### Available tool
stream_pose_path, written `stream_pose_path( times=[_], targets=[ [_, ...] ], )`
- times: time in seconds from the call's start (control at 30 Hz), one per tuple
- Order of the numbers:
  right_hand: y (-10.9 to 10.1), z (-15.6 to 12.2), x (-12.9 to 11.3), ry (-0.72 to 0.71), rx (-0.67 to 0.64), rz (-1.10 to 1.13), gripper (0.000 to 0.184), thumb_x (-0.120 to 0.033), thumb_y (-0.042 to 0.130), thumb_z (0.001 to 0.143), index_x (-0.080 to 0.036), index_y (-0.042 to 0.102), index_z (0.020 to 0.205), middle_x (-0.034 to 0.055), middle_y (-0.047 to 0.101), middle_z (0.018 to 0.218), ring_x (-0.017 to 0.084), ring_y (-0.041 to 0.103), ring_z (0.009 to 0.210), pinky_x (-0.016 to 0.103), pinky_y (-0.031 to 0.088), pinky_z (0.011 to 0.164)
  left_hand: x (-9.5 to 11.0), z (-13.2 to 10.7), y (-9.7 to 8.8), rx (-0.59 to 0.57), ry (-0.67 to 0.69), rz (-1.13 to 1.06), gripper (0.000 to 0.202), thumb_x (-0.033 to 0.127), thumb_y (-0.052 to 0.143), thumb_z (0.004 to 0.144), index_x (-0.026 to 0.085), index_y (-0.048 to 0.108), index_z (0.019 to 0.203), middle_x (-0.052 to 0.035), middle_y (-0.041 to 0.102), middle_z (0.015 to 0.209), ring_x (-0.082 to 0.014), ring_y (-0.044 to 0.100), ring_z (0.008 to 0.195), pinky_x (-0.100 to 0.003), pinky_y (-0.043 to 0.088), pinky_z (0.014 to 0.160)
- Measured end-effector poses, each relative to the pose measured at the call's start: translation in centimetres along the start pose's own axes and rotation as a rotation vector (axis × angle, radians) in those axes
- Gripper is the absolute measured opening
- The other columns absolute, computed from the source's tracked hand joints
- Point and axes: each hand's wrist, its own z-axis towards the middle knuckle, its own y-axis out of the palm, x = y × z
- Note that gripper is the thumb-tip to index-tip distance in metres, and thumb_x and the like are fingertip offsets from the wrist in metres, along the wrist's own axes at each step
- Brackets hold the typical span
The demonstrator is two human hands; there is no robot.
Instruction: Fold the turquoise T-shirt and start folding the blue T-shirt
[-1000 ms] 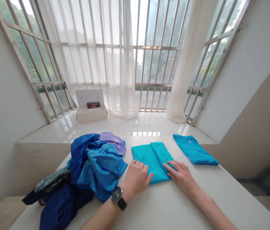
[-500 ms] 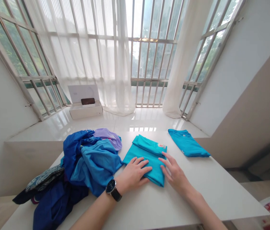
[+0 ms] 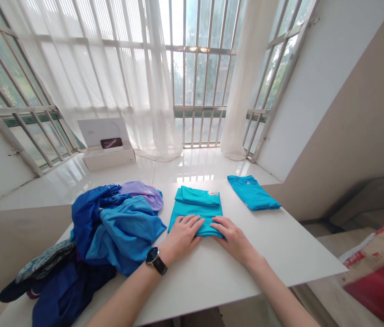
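A folded teal T-shirt (image 3: 195, 211) lies on the white table (image 3: 280, 254), with a small emblem on its upper fold. My left hand (image 3: 182, 236) and my right hand (image 3: 234, 240) rest side by side on its near edge, fingers curled over the cloth. A black-strapped wristwatch (image 3: 154, 260) sits on my left wrist. A loose heap of blue, navy and lilac clothes (image 3: 117, 227) lies just left of my left hand. Another folded teal shirt (image 3: 251, 193) lies farther off to the right, beyond my right hand's reach of contact.
An open white box (image 3: 107, 159) holding a dark flat object stands on the glossy white ledge beyond the table. Barred windows with sheer curtains (image 3: 154, 81) fill the back. A red and brown package (image 3: 379, 272) sits low on the right, past the table edge.
The teal shirt has gone from a long fold to a shorter, more compact stack. My hands have moved closer together at its near edge. The view has drifted, bringing the red package in.
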Motion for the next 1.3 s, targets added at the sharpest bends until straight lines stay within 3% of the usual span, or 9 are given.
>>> stream_pose_path(
  times=[0.1, 0.23, 0.4, 0.53, 0.7, 0.87, 1.03, 1.13, 1.3],
  targets=[
    [-0.4, 0.0, -0.6, 0.002, -0.003, 0.013, 0.027, -0.019, 0.063, 0.089, -0.026, 0.067, 0.115, 0.0086, 0.069, 0.116, 0.024, 0.064, 0.109, 0.041, 0.058, 0.092, -1.2, -0.2, -0.4, 0.020, -0.005, -0.075, 0.045, 0.030, 0.056, 0.096, 0.023, 0.045, 0.139, -0.0125, 0.048, 0.146, -0.0283, 0.047, 0.132, -0.046, 0.042, 0.105],
    [-0.7, 0.0, -0.7, 0.055, -0.001, 0.041, 0.027, -0.017, 0.061, 0.090, -0.027, 0.065, 0.114, 0.0068, 0.070, 0.116, 0.022, 0.065, 0.108, 0.039, 0.058, 0.092, -2.3, -0.5, -1.8, -0.022, 0.039, -0.081, 0.030, 0.032, 0.065, 0.091, 0.022, 0.058, 0.118, -0.0101, 0.061, 0.125, -0.0273, 0.057, 0.115, -0.041, 0.049, 0.096],
    [-0.6, -0.1, -0.6, 0.115, 0.013, 0.076, 0.022, -0.026, 0.057, 0.094, -0.026, 0.066, 0.113, 0.0076, 0.070, 0.118, 0.023, 0.066, 0.109, 0.040, 0.057, 0.093, -2.5, -0.8, -2.9, -0.114, 0.000, 0.033, 0.017, 0.013, 0.053, 0.091, 0.020, 0.061, 0.104, -0.0069, 0.065, 0.103, -0.0234, 0.062, 0.095, -0.034, 0.051, 0.081],
    [-0.7, 0.0, -0.7, 0.146, -0.006, 0.101, 0.021, -0.031, 0.056, 0.094, -0.026, 0.065, 0.112, 0.0078, 0.070, 0.120, 0.023, 0.065, 0.110, 0.043, 0.055, 0.095, -2.5, -0.7, -2.4, -0.108, -0.020, 0.050, 0.028, 0.003, 0.047, 0.086, 0.019, 0.060, 0.104, -0.0078, 0.064, 0.105, -0.0237, 0.060, 0.098, -0.035, 0.051, 0.083],
    [-1.1, 0.0, -1.1, 0.149, -0.043, 0.105, 0.021, -0.030, 0.061, 0.090, -0.024, 0.063, 0.111, 0.0091, 0.068, 0.122, 0.025, 0.062, 0.114, 0.045, 0.052, 0.098, -2.5, -0.5, -2.1, -0.036, -0.014, -0.002, 0.018, 0.010, 0.050, 0.090, 0.019, 0.061, 0.102, -0.0087, 0.064, 0.112, -0.0253, 0.056, 0.112, -0.039, 0.049, 0.095],
    [-1.2, -0.2, -1.5, 0.129, -0.046, 0.091, 0.051, -0.035, 0.073, 0.080, -0.024, 0.055, 0.126, 0.0118, 0.064, 0.126, 0.030, 0.058, 0.117, 0.051, 0.049, 0.100, -1.9, -0.7, -1.9, 0.019, -0.050, -0.101, 0.019, 0.015, 0.050, 0.094, 0.019, 0.058, 0.110, -0.0087, 0.066, 0.115, -0.0248, 0.059, 0.112, -0.039, 0.047, 0.098],
    [-0.9, -0.3, -0.7, 0.072, 0.009, 0.043, 0.040, -0.014, 0.059, 0.084, -0.022, 0.057, 0.122, 0.0136, 0.063, 0.131, 0.031, 0.054, 0.126, 0.053, 0.047, 0.102, -1.2, -0.7, -2.1, -0.042, -0.148, -0.190, 0.017, 0.024, 0.046, 0.098, 0.020, 0.057, 0.110, -0.0052, 0.068, 0.095, -0.0215, 0.065, 0.087, -0.031, 0.049, 0.077],
    [-1.1, -0.4, -0.2, 0.014, -0.007, 0.048, 0.032, -0.009, 0.056, 0.080, -0.023, 0.061, 0.108, 0.0124, 0.061, 0.136, 0.032, 0.048, 0.134, 0.056, 0.043, 0.107, -1.2, -0.5, -2.8, -0.096, -0.124, -0.223, 0.014, 0.023, 0.048, 0.096, 0.021, 0.059, 0.104, -0.0038, 0.067, 0.094, -0.0200, 0.063, 0.087, -0.030, 0.047, 0.077],
    [-1.9, -0.7, -0.2, 0.048, -0.092, 0.225, 0.038, -0.007, 0.056, 0.072, -0.024, 0.059, 0.106, 0.0092, 0.069, 0.124, 0.027, 0.062, 0.118, 0.050, 0.047, 0.105, -1.3, -0.5, -3.8, -0.176, -0.065, -0.266, 0.023, 0.015, 0.058, 0.085, 0.023, 0.061, 0.107, -0.0030, 0.067, 0.101, -0.0207, 0.062, 0.095, -0.029, 0.046, 0.083]
  ],
)
